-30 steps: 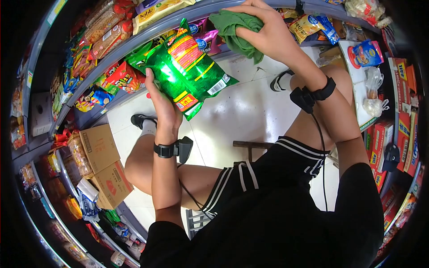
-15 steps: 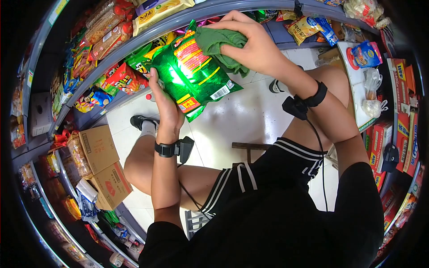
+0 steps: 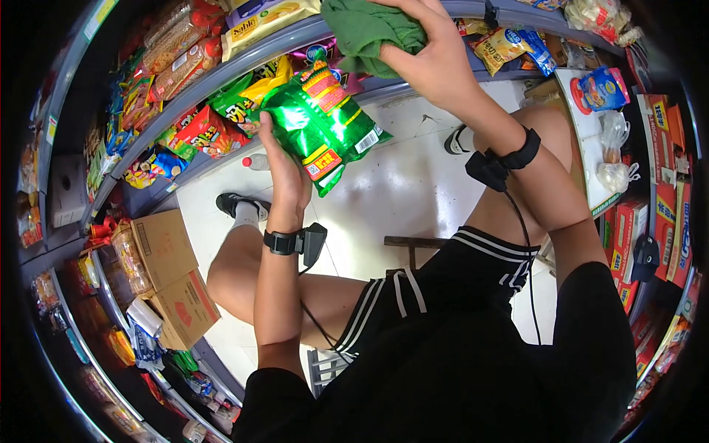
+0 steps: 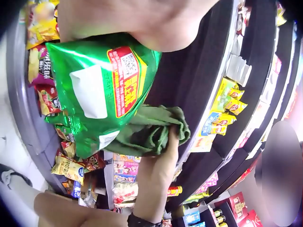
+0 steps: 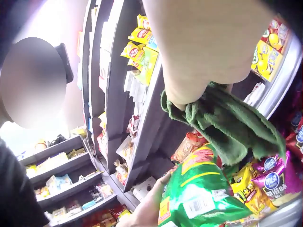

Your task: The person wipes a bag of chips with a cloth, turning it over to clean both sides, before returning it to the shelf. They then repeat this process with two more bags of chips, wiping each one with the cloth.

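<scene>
My left hand [image 3: 286, 173] grips a shiny green snack bag [image 3: 319, 125] by its lower left side, thumb at the edge and fingers hidden behind it. The bag's printed back, with barcode and red-yellow label, faces up. In my right hand [image 3: 445, 66] is a bunched dark green cloth [image 3: 369, 33], pinched between thumb and fingers just above the bag's top end. In the left wrist view the cloth [image 4: 149, 132] overlaps the bag's edge [image 4: 90, 94]. From the right wrist, the cloth [image 5: 227, 125] hangs from the hand over the bag [image 5: 201, 189].
A curved shelf [image 3: 281, 40] packed with snack bags runs in front, with red bags [image 3: 210, 133] on its lower level. Cardboard boxes [image 3: 166, 247] stand at the left. To the right are a white ledge [image 3: 583, 133] and red boxes [image 3: 628, 229]. A bottle [image 3: 256, 162] is on the floor.
The cloth came left onto the bag's upper right edge, then rose away toward the shelf with the right hand. The left hand and bag shifted slightly right.
</scene>
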### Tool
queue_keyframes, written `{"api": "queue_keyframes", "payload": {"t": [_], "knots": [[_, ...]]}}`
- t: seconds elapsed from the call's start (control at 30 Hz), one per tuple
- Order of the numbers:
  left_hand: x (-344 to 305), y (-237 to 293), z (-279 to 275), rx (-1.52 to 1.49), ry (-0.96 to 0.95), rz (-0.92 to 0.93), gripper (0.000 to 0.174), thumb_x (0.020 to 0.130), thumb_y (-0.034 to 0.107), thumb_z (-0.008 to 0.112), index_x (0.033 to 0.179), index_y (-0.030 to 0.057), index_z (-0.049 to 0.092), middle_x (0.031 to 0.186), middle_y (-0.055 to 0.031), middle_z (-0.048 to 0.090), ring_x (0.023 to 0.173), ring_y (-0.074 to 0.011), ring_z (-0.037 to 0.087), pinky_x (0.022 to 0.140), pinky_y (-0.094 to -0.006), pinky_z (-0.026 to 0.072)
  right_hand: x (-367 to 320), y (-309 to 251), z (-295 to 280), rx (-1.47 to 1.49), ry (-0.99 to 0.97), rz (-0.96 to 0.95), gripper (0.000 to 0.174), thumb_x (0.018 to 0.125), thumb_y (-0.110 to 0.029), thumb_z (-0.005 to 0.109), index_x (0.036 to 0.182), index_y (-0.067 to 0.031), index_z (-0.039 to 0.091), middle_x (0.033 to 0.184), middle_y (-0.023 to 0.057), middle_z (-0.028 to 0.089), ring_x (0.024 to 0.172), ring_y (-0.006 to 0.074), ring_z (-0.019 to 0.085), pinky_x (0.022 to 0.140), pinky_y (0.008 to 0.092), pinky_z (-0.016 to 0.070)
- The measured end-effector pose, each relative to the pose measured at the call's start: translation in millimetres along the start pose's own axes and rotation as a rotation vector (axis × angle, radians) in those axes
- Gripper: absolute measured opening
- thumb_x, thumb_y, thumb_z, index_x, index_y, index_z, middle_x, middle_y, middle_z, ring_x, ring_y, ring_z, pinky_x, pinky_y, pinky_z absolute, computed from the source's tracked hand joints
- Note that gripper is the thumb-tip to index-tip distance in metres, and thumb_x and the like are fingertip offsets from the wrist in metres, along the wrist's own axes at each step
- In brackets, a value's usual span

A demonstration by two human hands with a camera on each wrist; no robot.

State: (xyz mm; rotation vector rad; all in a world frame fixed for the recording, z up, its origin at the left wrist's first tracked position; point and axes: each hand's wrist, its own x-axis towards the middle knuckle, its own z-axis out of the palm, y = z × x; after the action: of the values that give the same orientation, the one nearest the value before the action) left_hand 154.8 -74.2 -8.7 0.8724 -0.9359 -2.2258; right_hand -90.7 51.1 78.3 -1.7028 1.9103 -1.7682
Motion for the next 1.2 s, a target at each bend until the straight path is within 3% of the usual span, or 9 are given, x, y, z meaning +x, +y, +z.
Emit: {"api": "queue_keyframes", "payload": {"t": [0.1, 0.2, 0.33, 0.53, 0.63, 0.7, 0.83, 1.0, 1.2], "knots": [[-4.6, -1.9, 8.1, 0.077, -0.107, -0.045, 0.077, 0.116, 0.069, 0.058, 0.164, 0.0091, 0.055, 0.156, -0.0079, 0.068, 0.142, -0.0252, 0.066, 0.123, -0.0468, 0.0521, 3.4, -12.6, 1.9, 0.024, -0.045, -0.110, 0.062, 0.085, -0.002, 0.076, 0.147, -0.0063, 0.074, 0.148, 0.0172, 0.060, 0.137, 0.0341, 0.061, 0.111, 0.0390, 0.0553], [-0.3, -13.4, 0.1, 0.221, -0.150, -0.061, 0.072, 0.119, 0.056, 0.060, 0.168, 0.0056, 0.046, 0.158, -0.0131, 0.064, 0.141, -0.0257, 0.069, 0.119, -0.0451, 0.0587, -2.2, -4.7, 32.8, 0.243, 0.043, -0.108, 0.050, 0.085, -0.001, 0.083, 0.135, -0.0082, 0.082, 0.133, 0.0098, 0.068, 0.127, 0.0277, 0.070, 0.112, 0.0384, 0.0562], [-0.2, -19.0, -5.3, 0.172, -0.178, -0.018, 0.062, 0.123, 0.044, 0.055, 0.169, 0.0035, 0.044, 0.160, -0.0136, 0.062, 0.143, -0.0262, 0.068, 0.119, -0.0449, 0.0585, -19.5, 1.3, 48.0, 0.219, -0.137, -0.017, 0.057, 0.085, 0.002, 0.081, 0.142, -0.0078, 0.080, 0.140, 0.0105, 0.067, 0.138, 0.0266, 0.065, 0.120, 0.0395, 0.0510], [0.8, -16.1, -8.8, 0.214, -0.142, 0.048, 0.055, 0.125, 0.037, 0.051, 0.168, 0.0031, 0.045, 0.161, -0.0136, 0.063, 0.142, -0.0241, 0.068, 0.118, -0.0430, 0.0585, -32.8, 14.5, 57.6, 0.044, -0.230, 0.015, 0.058, 0.082, -0.011, 0.090, 0.140, -0.0164, 0.083, 0.146, 0.0123, 0.062, 0.141, 0.0364, 0.059, 0.123, 0.0474, 0.0493], [-0.2, -15.9, -7.7, 0.231, -0.087, 0.068, 0.057, 0.126, 0.046, 0.044, 0.165, 0.0043, 0.052, 0.157, -0.0107, 0.067, 0.139, -0.0238, 0.070, 0.119, -0.0456, 0.0575, -31.8, 9.9, 57.8, -0.125, -0.265, -0.092, 0.072, 0.083, -0.020, 0.094, 0.152, -0.0198, 0.075, 0.160, 0.0173, 0.056, 0.148, 0.0429, 0.054, 0.128, 0.0522, 0.0458], [0.8, -16.1, -7.3, 0.176, -0.067, 0.072, 0.059, 0.127, 0.046, 0.041, 0.168, 0.0057, 0.049, 0.161, -0.0119, 0.066, 0.143, -0.0267, 0.069, 0.121, -0.0473, 0.0571, -31.3, 7.3, 56.1, -0.168, -0.367, -0.132, 0.100, 0.081, -0.029, 0.099, 0.172, -0.0237, 0.055, 0.177, 0.0220, 0.041, 0.158, 0.0496, 0.045, 0.134, 0.0572, 0.0410], [-0.3, -7.6, -5.0, 0.132, -0.108, 0.008, 0.061, 0.127, 0.048, 0.036, 0.170, 0.0064, 0.047, 0.165, -0.0132, 0.064, 0.146, -0.0293, 0.067, 0.124, -0.0488, 0.0549, -26.2, -3.0, 45.1, -0.206, -0.480, -0.169, 0.128, 0.079, -0.033, 0.103, 0.184, -0.0243, 0.030, 0.187, 0.0216, 0.025, 0.170, 0.0484, 0.032, 0.139, 0.0619, 0.0345], [14.3, -25.1, -34.0, 0.088, -0.083, 0.011, 0.056, 0.124, 0.041, 0.049, 0.168, 0.0051, 0.048, 0.161, -0.0110, 0.065, 0.140, -0.0237, 0.070, 0.119, -0.0428, 0.0594, -15.0, -7.4, 37.5, -0.182, -0.627, -0.273, 0.136, 0.074, -0.029, 0.105, 0.186, -0.0243, 0.027, 0.193, 0.0173, 0.013, 0.177, 0.0455, 0.017, 0.143, 0.0617, 0.0286], [8.7, -24.2, -23.0, 0.122, -0.045, 0.020, 0.058, 0.125, 0.035, 0.049, 0.172, 0.0041, 0.040, 0.164, -0.0132, 0.061, 0.143, -0.0258, 0.069, 0.119, -0.0423, 0.0599, -12.3, -12.1, 26.9, -0.226, -0.719, -0.209, 0.132, 0.074, -0.026, 0.104, 0.184, -0.0288, 0.032, 0.192, 0.0140, 0.019, 0.176, 0.0473, 0.020, 0.142, 0.0600, 0.0324]]}}
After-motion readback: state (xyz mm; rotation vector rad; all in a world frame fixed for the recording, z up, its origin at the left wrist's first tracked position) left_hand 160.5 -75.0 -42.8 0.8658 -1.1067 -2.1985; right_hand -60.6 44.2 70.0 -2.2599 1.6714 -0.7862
